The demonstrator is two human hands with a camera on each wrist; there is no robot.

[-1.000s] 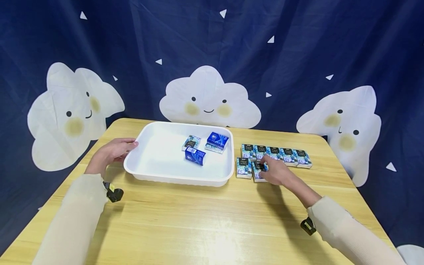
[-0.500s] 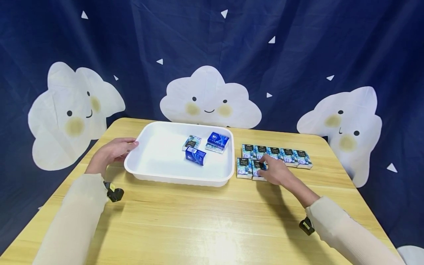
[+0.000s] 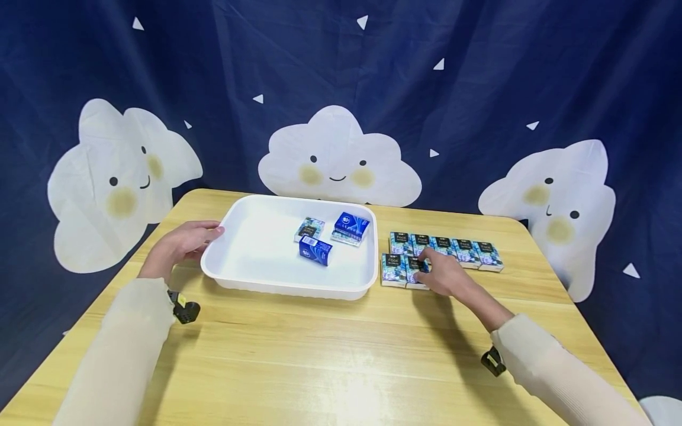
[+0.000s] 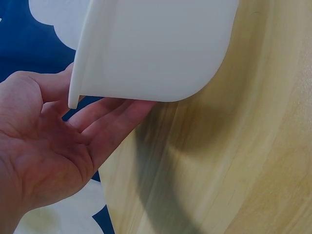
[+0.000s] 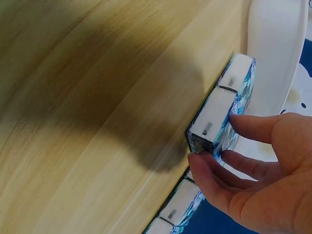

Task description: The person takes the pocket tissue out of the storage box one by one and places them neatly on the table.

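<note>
My left hand [image 3: 183, 242] holds the left end of a white plastic tray [image 3: 234, 283]. In the left wrist view its thumb is at the rim and its fingers reach under the tray wall [image 4: 156, 53]. On the table right of the tray, my right hand [image 3: 447, 277] grips a small blue floral tissue pack [image 3: 413, 273], thumb on the printed face and fingertips at its end. That pack lies flat against another tissue pack [image 3: 393, 270] on its left. Behind them several matching packs [image 3: 442, 245] form a row.
Inside the tray lie a floral tissue pack [image 3: 310, 228], a dark blue pack [image 3: 314, 251] and another dark blue pack [image 3: 351, 222] resting on a floral one. The wooden table [image 3: 298, 355] meets a dark blue cloud-printed curtain [image 3: 319, 59] behind.
My right hand has shifted the front tissue pack slightly back and left, closing the gap to its neighbour and lining them up. The left hand stays at the tray.
</note>
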